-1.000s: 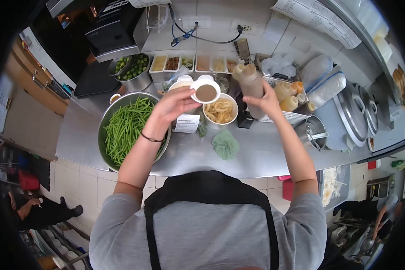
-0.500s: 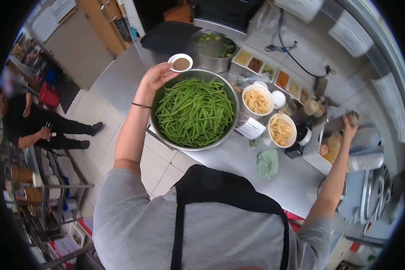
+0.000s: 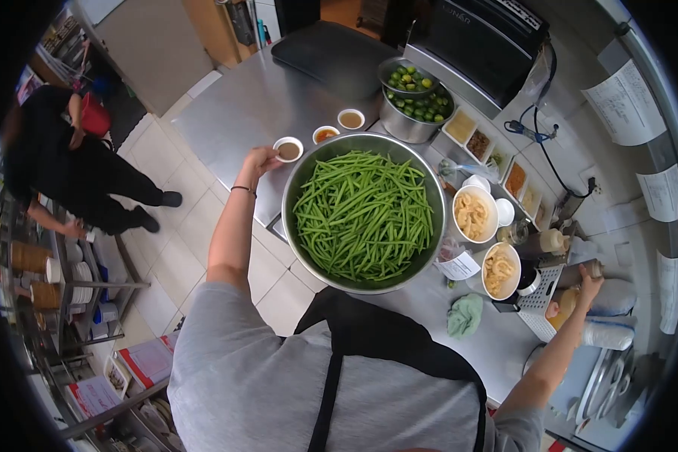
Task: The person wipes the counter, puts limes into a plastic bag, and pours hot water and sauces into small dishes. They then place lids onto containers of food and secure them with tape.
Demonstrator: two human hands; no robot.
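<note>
My left hand (image 3: pixel 259 161) pinches the rim of a small white sauce cup (image 3: pixel 288 149) with brown sauce in it, left of a large steel bowl (image 3: pixel 289 248) heaped with green beans (image 3: pixel 365 215). Two similar cups, one with orange-red sauce (image 3: pixel 325 135) and one with brown sauce (image 3: pixel 350 119), stand behind the bowl. Far to the right, my right hand (image 3: pixel 589 290) is wrapped round a greyish-brown bottle (image 3: pixel 593 268) at a white perforated basket (image 3: pixel 541 289). The bottle's lower part is hidden by the hand.
Two tubs of pale yellow pieces (image 3: pixel 475 214) stand right of the bowl, near a green cloth (image 3: pixel 465 315). Behind are pots of small green citrus (image 3: pixel 416 105) and a row of condiment trays (image 3: pixel 515 179). A person in black (image 3: pixel 75 162) stands at the left.
The view has turned, shifting the bowl rightward and down. My left hand has moved the cup left, away from the bowl, revealing two other cups. My right hand stays on the bottle.
</note>
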